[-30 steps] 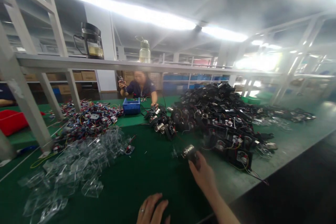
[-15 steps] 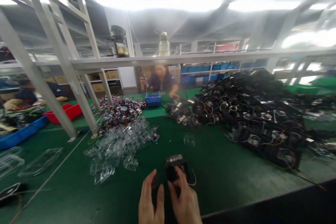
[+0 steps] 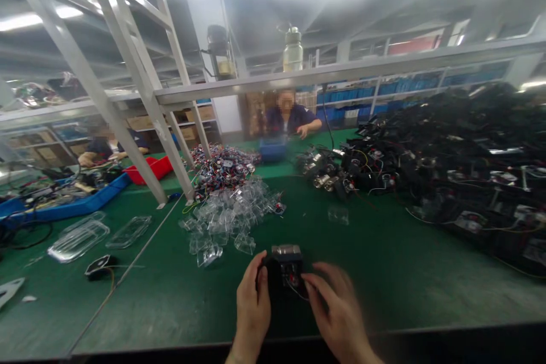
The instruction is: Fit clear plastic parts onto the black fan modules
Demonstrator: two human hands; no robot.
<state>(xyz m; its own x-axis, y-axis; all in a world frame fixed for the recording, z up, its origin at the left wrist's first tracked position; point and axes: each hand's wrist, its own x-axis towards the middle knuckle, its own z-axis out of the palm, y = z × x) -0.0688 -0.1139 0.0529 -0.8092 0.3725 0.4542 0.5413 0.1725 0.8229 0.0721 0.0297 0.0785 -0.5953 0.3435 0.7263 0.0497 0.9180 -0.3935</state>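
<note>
Both hands now gripping the small black motor unit with a silver metal cap point(image 3: 285, 269).
I'm seeing my left hand point(image 3: 253, 302) joining my right hand point(image 3: 335, 310), clasping it at lower centre above the green surface point(image 3: 384, 261).

A green table point(image 3: 384, 273) fills the lower frame, with a loose heap of clear plastic shells point(image 3: 230, 216) at centre left, a tangle of small parts with red and blue wires point(image 3: 224, 166) just behind it, and a large pile of black wired assemblies point(image 3: 452, 159) running along the right side. At the left lie flat clear trays point(image 3: 79, 238), a blue bin point(image 3: 77, 205) and a red bin point(image 3: 151, 169), beside slanted white frame posts point(image 3: 140, 91). Across the table a person point(image 3: 290, 116) sits behind what looks like a blue box point(image 3: 273, 149), under a shelf rail point(image 3: 341, 68) carrying a dark jug point(image 3: 219, 51) and a bottle point(image 3: 293, 50).
</note>
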